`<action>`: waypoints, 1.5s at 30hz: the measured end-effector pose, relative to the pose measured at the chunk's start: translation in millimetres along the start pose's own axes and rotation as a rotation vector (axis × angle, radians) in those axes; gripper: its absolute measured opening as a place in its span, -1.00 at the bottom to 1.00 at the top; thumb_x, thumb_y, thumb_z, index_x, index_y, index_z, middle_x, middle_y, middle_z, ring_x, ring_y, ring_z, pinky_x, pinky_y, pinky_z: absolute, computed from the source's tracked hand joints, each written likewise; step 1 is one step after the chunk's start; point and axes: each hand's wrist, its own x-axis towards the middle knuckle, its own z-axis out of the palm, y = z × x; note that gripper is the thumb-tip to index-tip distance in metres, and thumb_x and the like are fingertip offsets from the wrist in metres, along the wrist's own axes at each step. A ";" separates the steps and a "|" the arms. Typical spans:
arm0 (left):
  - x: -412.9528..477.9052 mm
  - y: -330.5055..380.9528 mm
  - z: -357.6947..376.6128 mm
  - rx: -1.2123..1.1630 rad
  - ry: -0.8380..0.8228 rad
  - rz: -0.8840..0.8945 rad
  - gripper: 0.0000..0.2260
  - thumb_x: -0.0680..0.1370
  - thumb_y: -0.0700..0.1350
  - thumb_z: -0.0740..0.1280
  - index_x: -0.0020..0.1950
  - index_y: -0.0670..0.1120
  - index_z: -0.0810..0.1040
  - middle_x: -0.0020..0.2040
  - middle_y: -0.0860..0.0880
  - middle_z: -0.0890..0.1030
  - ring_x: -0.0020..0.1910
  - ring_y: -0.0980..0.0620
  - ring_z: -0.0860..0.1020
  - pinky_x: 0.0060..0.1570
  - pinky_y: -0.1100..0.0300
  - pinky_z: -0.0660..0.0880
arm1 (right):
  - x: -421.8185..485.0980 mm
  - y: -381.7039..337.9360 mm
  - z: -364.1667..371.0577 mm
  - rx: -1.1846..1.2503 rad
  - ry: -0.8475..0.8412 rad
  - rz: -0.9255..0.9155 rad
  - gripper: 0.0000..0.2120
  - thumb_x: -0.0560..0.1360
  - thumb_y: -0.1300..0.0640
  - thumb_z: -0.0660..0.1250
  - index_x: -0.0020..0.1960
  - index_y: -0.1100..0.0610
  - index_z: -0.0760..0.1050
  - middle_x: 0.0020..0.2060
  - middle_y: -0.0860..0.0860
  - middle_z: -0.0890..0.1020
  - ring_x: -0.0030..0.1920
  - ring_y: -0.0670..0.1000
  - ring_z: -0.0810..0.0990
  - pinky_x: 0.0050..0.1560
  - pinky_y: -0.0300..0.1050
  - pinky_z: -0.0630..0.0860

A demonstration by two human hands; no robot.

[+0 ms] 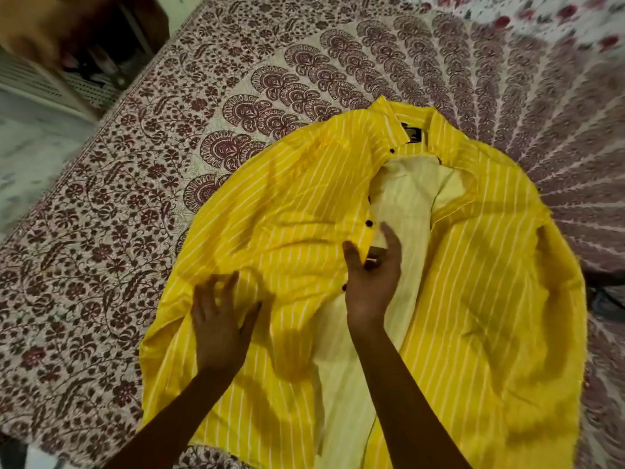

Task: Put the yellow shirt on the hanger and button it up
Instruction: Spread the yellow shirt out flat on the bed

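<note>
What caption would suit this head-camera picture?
Left hand and right hand over an unbuttoned yellow striped shirt lying on a maroon floral bedsheet.

Your left hand (220,321) shows in the lower middle of the frame, and its forearm (176,411) runs down to the bottom edge left of centre. Your right hand (372,289) shows near the centre, and its forearm (406,401) runs to the bottom edge right of centre. Both hands are bare, and both forearms are bare for all their visible length. They look slim and widen toward the bottom edge. Your left fingers (230,286) are blurred; your nails are too unclear to describe.
</note>
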 end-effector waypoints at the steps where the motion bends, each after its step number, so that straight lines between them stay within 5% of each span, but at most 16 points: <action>1: -1.1 -2.5 0.6 0.024 -0.036 -0.070 -0.29 0.47 0.37 -0.02 0.43 -0.09 0.26 0.40 -0.29 0.30 0.39 -0.32 0.24 0.34 -0.18 0.20 | -1.4 -0.9 -4.3 -0.102 0.032 -0.183 -0.48 0.44 0.28 0.41 0.36 0.13 0.35 -0.37 -0.08 0.38 -0.39 -0.22 0.40 -0.25 -0.44 0.37; 4: -7.3 -17.1 4.3 0.172 -0.094 -0.062 -0.31 0.47 0.36 -0.02 0.39 -0.10 0.31 0.25 -0.26 0.48 0.27 -0.32 0.40 0.31 -0.25 0.21 | -9.0 13.2 -18.5 -0.290 -0.046 -0.413 -0.49 0.50 0.18 0.34 0.41 0.08 0.28 -0.19 -0.05 0.48 -0.23 -0.17 0.43 -0.20 -0.47 0.39; 6: -10.0 -23.2 -2.8 0.148 -0.029 -0.123 -0.49 0.46 0.19 0.13 0.29 -0.08 0.40 0.10 -0.21 0.57 0.12 -0.30 0.49 0.23 -0.29 0.26 | -10.4 32.5 -28.5 -0.348 -0.191 -0.222 -0.49 0.49 0.14 0.35 0.40 0.11 0.31 0.07 0.01 0.55 -0.02 -0.08 0.52 0.02 -0.25 0.52; 8: -11.5 -30.3 -9.1 0.052 0.062 -0.144 -0.64 0.45 0.00 0.29 0.22 -0.09 0.40 0.05 -0.23 0.57 0.04 -0.32 0.51 0.02 -0.25 0.40 | -16.1 45.6 -37.3 -0.282 -0.298 0.158 -0.54 0.47 0.14 0.40 0.32 0.09 0.36 0.13 0.06 0.57 0.00 -0.03 0.58 0.12 0.02 0.54; 10: -13.2 -38.3 -16.4 0.020 0.080 -0.180 -0.66 0.46 -0.07 0.40 0.18 -0.13 0.43 0.06 -0.26 0.55 0.02 -0.33 0.50 -0.10 -0.20 0.45 | -29.2 54.2 -44.5 -0.108 -0.372 0.378 -0.65 0.45 0.14 0.42 0.20 0.06 0.44 0.10 0.06 0.63 -0.01 -0.04 0.64 0.11 0.02 0.55; 14: -12.9 -50.2 -35.5 -0.019 -0.058 -0.345 -0.64 0.43 0.06 0.42 0.09 -0.14 0.54 -0.03 -0.21 0.62 -0.11 -0.22 0.55 -0.19 0.00 0.43 | -55.7 66.4 -50.9 -0.264 -0.398 0.387 -0.49 0.32 0.04 0.53 0.21 0.13 0.49 0.05 -0.05 0.62 0.03 -0.04 0.60 0.06 -0.17 0.50; 17: -17.9 -46.0 -46.2 -0.084 -0.101 -0.294 -0.63 0.49 -0.04 0.38 0.17 -0.26 0.52 0.07 -0.30 0.58 -0.03 -0.24 0.54 -0.10 0.00 0.41 | -56.9 66.9 -51.2 -0.415 -0.347 0.318 -0.66 0.32 0.23 0.52 0.07 0.19 0.53 -0.16 -0.03 0.60 -0.21 -0.09 0.55 -0.13 -0.30 0.45; 21: -17.1 -53.1 -57.1 -0.228 -0.085 -0.277 -0.70 0.49 -0.08 0.37 0.15 -0.21 0.49 0.01 -0.27 0.59 -0.02 -0.26 0.56 -0.13 0.04 0.39 | -32.9 45.7 -53.7 0.189 -0.300 0.555 -0.73 0.39 0.36 0.39 0.08 0.21 0.55 -0.18 0.04 0.69 -0.21 -0.03 0.66 -0.20 -0.15 0.59; 26: -24.8 -72.1 -65.6 -0.099 -0.086 -0.309 -0.62 0.49 -0.03 0.38 0.26 -0.06 0.39 0.12 -0.20 0.58 0.00 -0.24 0.57 -0.11 -0.03 0.46 | -49.9 55.6 -59.7 -0.247 -0.246 0.420 -0.50 0.40 0.13 0.47 0.29 0.21 0.42 -0.06 0.07 0.55 -0.06 -0.02 0.52 0.05 -0.07 0.46; 30: -48.9 -73.7 -62.9 0.037 -0.026 -0.036 -0.42 0.45 0.20 0.33 0.32 -0.13 0.35 0.20 -0.25 0.48 0.15 -0.27 0.46 0.02 -0.16 0.47 | -124.2 78.2 -60.8 -0.405 -0.189 0.424 -0.64 0.41 0.10 0.46 0.15 0.18 0.50 -0.14 0.04 0.60 -0.07 0.09 0.60 0.08 0.07 0.53; 33: -68.1 -81.1 -60.6 0.056 -0.125 -0.066 -0.26 0.36 0.26 0.41 0.40 -0.04 0.25 0.29 -0.22 0.40 0.23 -0.25 0.43 0.02 -0.18 0.51 | -167.2 85.7 -58.4 -0.498 -0.287 0.449 -0.64 0.41 0.08 0.46 0.16 0.12 0.47 -0.19 -0.04 0.54 -0.12 0.01 0.55 0.00 -0.02 0.50; 37: -72.0 -90.3 -66.9 -0.132 -0.258 -0.283 -0.31 0.36 0.09 0.46 0.38 -0.10 0.27 0.18 -0.22 0.52 0.01 -0.24 0.55 -0.05 -0.04 0.50 | -186.1 72.8 -55.1 -0.378 -0.383 0.517 -0.75 0.32 0.01 0.48 -0.29 0.17 0.51 -0.46 0.08 0.51 -0.41 0.02 0.45 -0.31 0.00 0.38; 39: -72.6 -95.4 -72.8 -0.221 -0.280 -0.258 -0.44 0.41 0.06 0.40 0.31 -0.16 0.39 0.03 -0.22 0.60 -0.14 -0.15 0.56 -0.11 0.04 0.49 | -191.4 64.1 -61.1 -0.134 -0.356 0.584 -0.94 0.37 0.24 0.47 -0.18 0.14 0.61 -0.35 0.00 0.67 -0.32 -0.02 0.63 -0.28 -0.08 0.56; 42: -75.5 -97.5 -78.6 -0.355 -0.276 -0.205 -0.60 0.48 -0.06 0.37 0.28 -0.15 0.45 0.05 -0.17 0.61 -0.09 -0.08 0.55 -0.04 0.07 0.47 | -204.7 54.3 -76.9 0.298 -0.362 0.673 -0.54 0.23 0.22 0.51 0.11 0.12 0.55 -0.05 0.03 0.70 -0.02 0.07 0.67 -0.10 -0.06 0.61; 45: -82.5 -89.0 -80.0 -0.475 -0.333 -0.150 -0.51 0.43 0.04 0.43 0.30 -0.04 0.40 0.10 -0.01 0.54 -0.03 0.01 0.51 0.04 0.11 0.42 | -223.9 50.9 -93.3 0.432 -0.332 0.781 -0.14 -0.01 0.04 0.65 0.25 0.05 0.46 0.13 0.04 0.64 0.11 0.13 0.62 0.03 0.07 0.60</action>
